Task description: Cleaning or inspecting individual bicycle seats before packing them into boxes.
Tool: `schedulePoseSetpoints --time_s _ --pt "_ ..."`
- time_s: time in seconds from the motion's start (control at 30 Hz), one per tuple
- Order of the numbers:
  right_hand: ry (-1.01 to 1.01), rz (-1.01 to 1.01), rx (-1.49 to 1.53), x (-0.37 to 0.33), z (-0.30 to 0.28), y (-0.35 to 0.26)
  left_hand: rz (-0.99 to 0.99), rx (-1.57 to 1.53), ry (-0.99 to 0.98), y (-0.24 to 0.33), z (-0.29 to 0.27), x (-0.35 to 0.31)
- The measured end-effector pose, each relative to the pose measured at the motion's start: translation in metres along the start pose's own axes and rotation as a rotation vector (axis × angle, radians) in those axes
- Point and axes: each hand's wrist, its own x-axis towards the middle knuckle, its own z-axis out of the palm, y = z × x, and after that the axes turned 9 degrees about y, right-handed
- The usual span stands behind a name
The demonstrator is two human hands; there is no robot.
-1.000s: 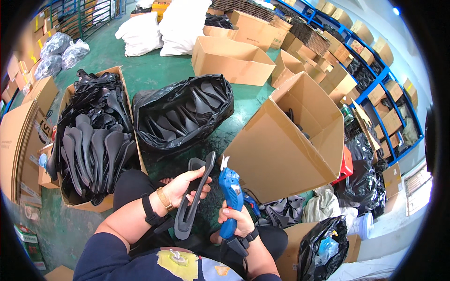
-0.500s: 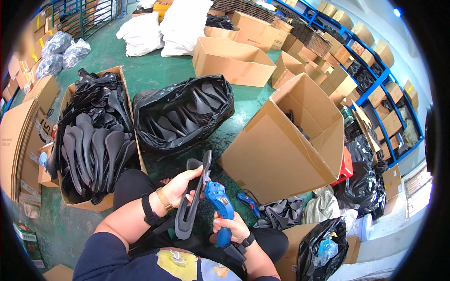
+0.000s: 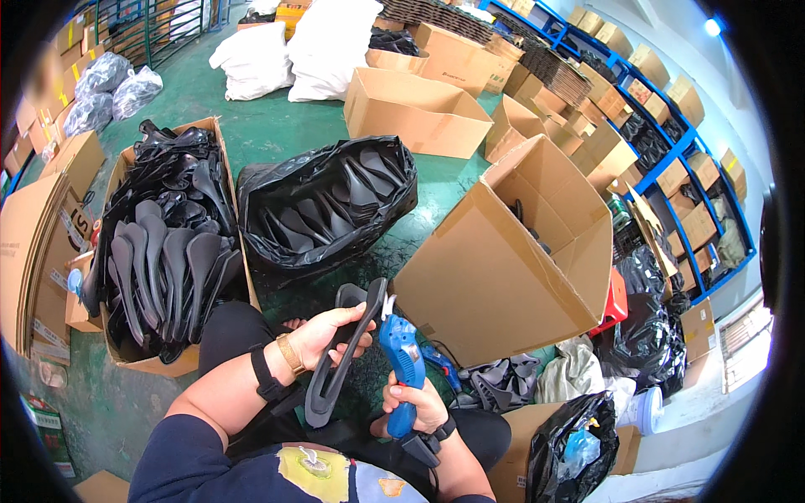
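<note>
Black slotted piece (image 3: 347,364) sits in the left hand (image 3: 322,337).

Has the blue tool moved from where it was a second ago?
Yes: judged against the large cardboard box, the blue tool is slightly left and lower in view.

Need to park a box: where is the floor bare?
Green floor lies bare between the white sacks and open black bag, and between that bag and the tall carton. Crowded: beyond the right hand, with dark pieces and pale cloth.
</note>
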Motion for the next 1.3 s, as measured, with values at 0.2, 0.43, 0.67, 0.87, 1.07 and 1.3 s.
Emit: schedulePoseSetpoints --time_s 0.2,0.43,0.67,0.87,1.07,1.3 --pt "-0.007 0.035 -0.012 -0.003 -0.005 0.004 0.0 0.027 -0.027 0.0 0.003 -0.001" --pt "-0.061 0.063 0.062 -0.005 -0.008 0.002 0.058 0.261 0.048 0.0 0.005 -0.006" --pt "-0.113 0.036 0.162 -0.005 -0.012 -0.009 0.115 0.508 0.151 0.0 0.011 -0.013" --pt "0.095 -0.229 0.045 -0.008 -0.008 -0.03 0.11 0.45 0.148 -0.005 0.008 -0.006" --pt "0.31 -0.381 -0.19 0.002 0.01 -0.044 0.775 1.433 0.415 -0.032 0.012 0.015" --pt "0.441 -0.467 -0.2 0.011 -0.002 -0.05 1.371 2.015 0.19 -0.044 0.026 0.009"
